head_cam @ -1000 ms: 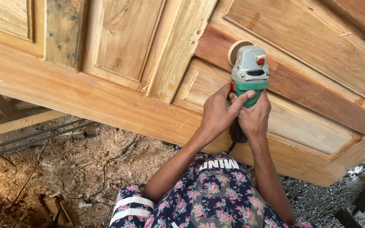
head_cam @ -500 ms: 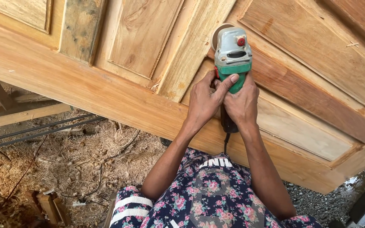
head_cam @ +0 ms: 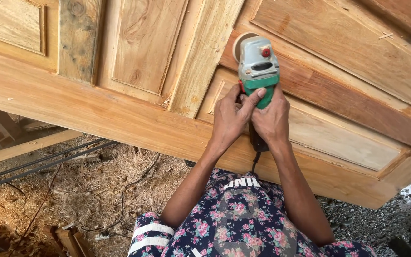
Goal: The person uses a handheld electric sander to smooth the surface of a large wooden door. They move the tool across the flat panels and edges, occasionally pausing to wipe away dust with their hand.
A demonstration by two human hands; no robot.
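A green and grey angle grinder [head_cam: 258,66] with a round sanding disc rests on a reddish-brown rail of a panelled wooden door [head_cam: 120,109] that lies flat. My left hand [head_cam: 230,119] and my right hand [head_cam: 272,119] both grip the grinder's green body, side by side. The disc sits where the reddish rail meets a pale upright stile. The grinder's black cord hangs down from its rear towards my flowered shorts.
Wood shavings and sawdust [head_cam: 86,185] cover the ground below the door's near edge. Dark cables [head_cam: 39,162] and wooden beams lie at the left. Wood offcuts [head_cam: 67,238] sit at the bottom left. Grey gravel [head_cam: 357,219] shows at the bottom right.
The grinder and both hands moved left along the reddish rail, from the rail's middle to the stile. Over the last half second they barely shifted; the view moved slightly.
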